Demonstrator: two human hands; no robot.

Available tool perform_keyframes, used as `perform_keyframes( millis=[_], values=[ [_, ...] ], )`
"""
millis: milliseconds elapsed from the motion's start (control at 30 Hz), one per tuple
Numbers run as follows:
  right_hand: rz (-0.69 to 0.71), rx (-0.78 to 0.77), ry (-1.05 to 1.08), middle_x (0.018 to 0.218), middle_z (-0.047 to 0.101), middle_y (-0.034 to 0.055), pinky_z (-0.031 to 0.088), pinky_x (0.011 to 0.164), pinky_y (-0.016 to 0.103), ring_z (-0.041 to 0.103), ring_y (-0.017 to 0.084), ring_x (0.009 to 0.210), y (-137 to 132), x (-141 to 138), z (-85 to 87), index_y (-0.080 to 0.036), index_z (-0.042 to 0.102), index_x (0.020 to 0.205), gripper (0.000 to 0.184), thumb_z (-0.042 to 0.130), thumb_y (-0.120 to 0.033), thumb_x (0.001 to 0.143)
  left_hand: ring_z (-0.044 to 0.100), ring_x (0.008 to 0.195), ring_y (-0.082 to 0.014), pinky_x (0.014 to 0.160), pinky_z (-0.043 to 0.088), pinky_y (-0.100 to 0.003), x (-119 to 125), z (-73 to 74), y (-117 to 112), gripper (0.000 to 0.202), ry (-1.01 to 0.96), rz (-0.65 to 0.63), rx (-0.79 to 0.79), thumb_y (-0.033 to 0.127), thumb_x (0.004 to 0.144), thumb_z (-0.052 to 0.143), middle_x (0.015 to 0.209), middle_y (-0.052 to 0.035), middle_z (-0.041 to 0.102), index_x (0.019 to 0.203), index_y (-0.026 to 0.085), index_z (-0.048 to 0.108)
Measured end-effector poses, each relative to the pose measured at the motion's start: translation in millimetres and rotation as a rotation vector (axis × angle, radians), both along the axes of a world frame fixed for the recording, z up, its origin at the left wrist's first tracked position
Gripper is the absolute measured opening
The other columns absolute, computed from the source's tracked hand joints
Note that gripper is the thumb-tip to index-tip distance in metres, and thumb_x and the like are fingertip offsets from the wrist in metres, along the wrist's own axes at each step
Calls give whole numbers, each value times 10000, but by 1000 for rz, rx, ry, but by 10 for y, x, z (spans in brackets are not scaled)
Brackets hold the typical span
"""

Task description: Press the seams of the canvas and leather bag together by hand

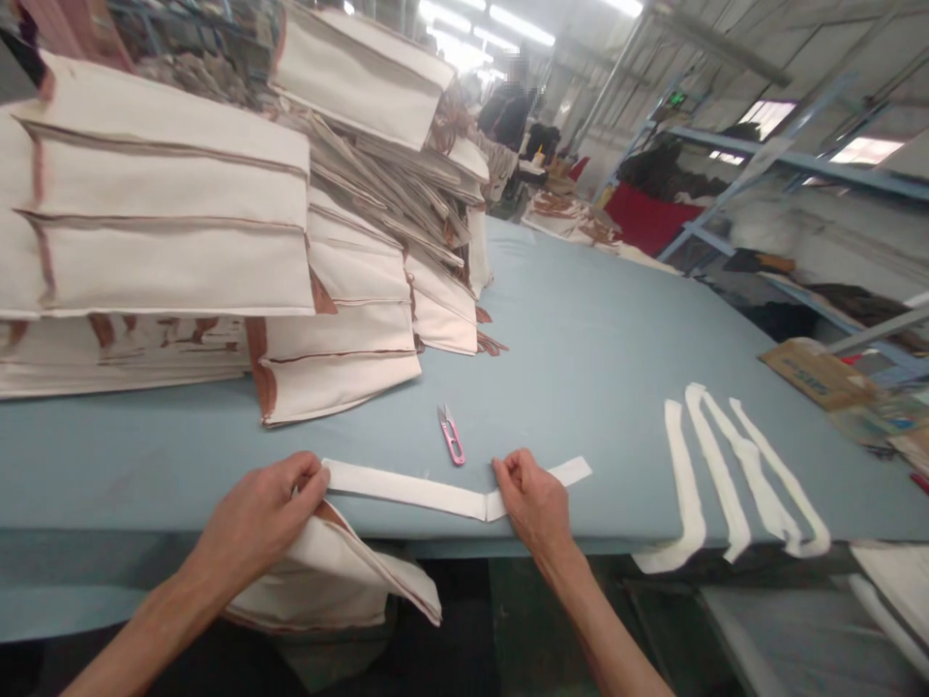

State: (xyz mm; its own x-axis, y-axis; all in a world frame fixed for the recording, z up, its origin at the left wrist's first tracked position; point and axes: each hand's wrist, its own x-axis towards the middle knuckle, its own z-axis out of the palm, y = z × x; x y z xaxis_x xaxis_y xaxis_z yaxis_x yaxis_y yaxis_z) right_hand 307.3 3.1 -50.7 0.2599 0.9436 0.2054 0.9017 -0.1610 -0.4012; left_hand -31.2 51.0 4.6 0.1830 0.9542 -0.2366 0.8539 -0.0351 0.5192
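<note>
A white fabric strap (pixel 413 489) lies flat near the front edge of the blue-grey table (pixel 595 358). My left hand (pixel 261 518) pinches its left end, where the strap meets a cream canvas bag (pixel 341 576) hanging over the table edge. My right hand (pixel 529 499) pinches the strap further right, fingers closed on it, with a short free end (pixel 570 471) lying past the hand. Pink thread snips (pixel 451 435) lie on the table just beyond the strap, between my hands.
Tall stacks of cream canvas bags with brown trim (pixel 218 223) fill the table's left and back. Several white straps (pixel 733 474) lie at the right, drooping over the front edge. A cardboard box (pixel 817 371) and metal shelving (pixel 813 174) stand right; a person (pixel 512 111) works far back.
</note>
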Motion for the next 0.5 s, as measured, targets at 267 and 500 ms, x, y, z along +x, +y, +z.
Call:
perform_keyframes(
  millis=[267, 500],
  values=[
    [20, 12, -42, 523, 578, -29, 282, 538, 276, 581, 187, 493, -7, 14, -49, -249, 597, 784, 425, 440, -548, 1042, 643, 673, -241, 656, 409, -320, -46, -30, 28, 423, -10, -36, -12, 581, 894, 316, 628, -1, 626, 677, 260, 485],
    [87, 44, -78, 697, 677, 6, 447, 616, 274, 609, 178, 591, -162, 300, 95, -244, 634, 850, 413, 436, -551, 1042, 646, 696, -267, 664, 372, -334, -37, -62, 4, 398, 35, -22, -15, 553, 909, 330, 660, -18, 661, 705, 264, 510]
  ],
)
